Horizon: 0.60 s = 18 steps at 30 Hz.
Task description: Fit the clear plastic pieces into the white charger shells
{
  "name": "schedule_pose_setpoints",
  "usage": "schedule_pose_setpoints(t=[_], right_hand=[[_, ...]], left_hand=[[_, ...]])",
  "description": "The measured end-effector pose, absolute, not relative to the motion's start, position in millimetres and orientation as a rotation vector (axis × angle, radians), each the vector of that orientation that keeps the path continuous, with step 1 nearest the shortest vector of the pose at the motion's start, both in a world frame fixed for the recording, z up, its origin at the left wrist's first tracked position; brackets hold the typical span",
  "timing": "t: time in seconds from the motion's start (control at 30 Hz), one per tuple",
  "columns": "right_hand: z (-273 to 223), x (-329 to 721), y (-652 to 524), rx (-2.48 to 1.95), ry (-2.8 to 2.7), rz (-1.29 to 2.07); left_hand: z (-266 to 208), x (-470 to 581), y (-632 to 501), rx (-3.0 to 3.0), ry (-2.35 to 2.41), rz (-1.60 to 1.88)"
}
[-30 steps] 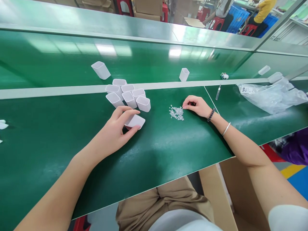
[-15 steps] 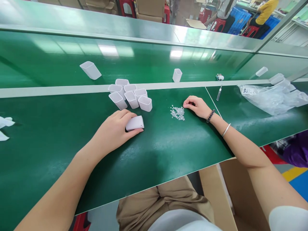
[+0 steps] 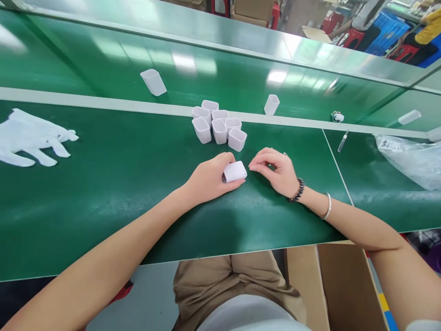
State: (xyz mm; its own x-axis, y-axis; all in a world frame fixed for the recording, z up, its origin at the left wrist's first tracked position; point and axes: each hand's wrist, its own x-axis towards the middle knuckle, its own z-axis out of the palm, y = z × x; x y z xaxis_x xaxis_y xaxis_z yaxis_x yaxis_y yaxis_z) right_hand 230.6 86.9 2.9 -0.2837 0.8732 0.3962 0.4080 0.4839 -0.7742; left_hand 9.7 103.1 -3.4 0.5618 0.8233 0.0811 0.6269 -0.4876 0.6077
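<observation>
My left hand [image 3: 212, 178] is wrapped round a white plastic case [image 3: 235, 171], held low over the green table with one end facing right. Close to that end, my right hand [image 3: 275, 170] has thumb and forefinger pinched together; whatever sits between the tips is too small to make out. Behind both hands stands a cluster of several white open-topped plastic sleeves [image 3: 219, 130]. Most of the small clear pieces are hidden behind my right hand, with only a few showing near its knuckles.
A white glove [image 3: 34, 138] lies at the left. Single white sleeves [image 3: 153, 82] rest beyond the pale strip. To the right are a small pen-like tool [image 3: 342, 141], a small white-and-dark part [image 3: 337, 116] and a clear plastic bag [image 3: 409, 158]. An open cardboard box [image 3: 339, 285] stands below the table edge.
My right hand has moved from the pile of clear pieces to beside the case's end. The left hand still holds the case. The view has turned left, bringing more of the glove into sight.
</observation>
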Motion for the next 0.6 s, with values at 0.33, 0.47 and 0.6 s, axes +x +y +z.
schedule_pose_setpoints(t=[0.33,0.47,0.6], right_hand=[[-4.8,225.0,84.9,-1.077,-1.934,0.709],[-5.0,221.2,84.9,-1.046,-1.944,0.686],[-6.0,219.3,85.9,-1.052,-1.935,0.657]], left_hand=[[-4.5,10.4,104.4,2.163,1.17,0.535],[-6.2,10.1,104.7,2.134,1.184,0.56],[-7.0,11.6,105.1,2.124,1.183,0.558]])
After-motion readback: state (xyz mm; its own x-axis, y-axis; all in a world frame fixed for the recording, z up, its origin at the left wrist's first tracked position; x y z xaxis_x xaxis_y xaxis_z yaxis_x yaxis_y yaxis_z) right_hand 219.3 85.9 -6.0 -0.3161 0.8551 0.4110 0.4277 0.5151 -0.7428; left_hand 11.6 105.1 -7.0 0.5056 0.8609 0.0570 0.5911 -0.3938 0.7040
